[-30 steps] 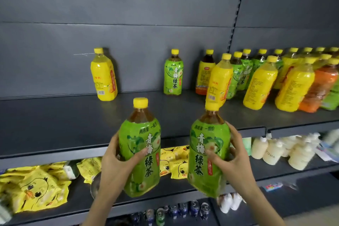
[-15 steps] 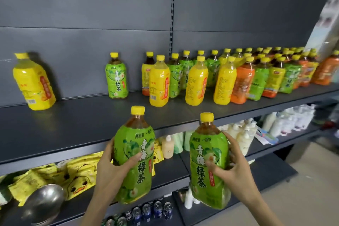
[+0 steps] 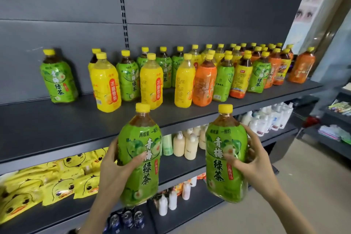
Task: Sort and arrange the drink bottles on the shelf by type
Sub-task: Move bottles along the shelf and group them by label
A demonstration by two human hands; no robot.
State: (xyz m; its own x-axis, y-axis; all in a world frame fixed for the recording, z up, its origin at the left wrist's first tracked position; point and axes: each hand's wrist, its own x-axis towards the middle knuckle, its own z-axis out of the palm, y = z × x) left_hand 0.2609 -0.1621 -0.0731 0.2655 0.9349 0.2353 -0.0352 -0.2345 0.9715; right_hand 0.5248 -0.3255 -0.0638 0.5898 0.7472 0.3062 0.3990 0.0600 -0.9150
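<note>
Two glossy plastic green tea bottles, bulbous and yellow-capped, are being held upright before the dark shelf (image 3: 57, 119): one (image 3: 139, 156) is being clasped by the left hand (image 3: 117, 165), the other (image 3: 226, 156) by the right hand (image 3: 252, 165).

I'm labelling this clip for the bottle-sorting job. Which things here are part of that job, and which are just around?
Part of the job:
left hand and its green tea bottle
right hand and its green tea bottle
mixed bottles on the shelf

Just around:
duck snack packs
lotion bottles
cans
</note>
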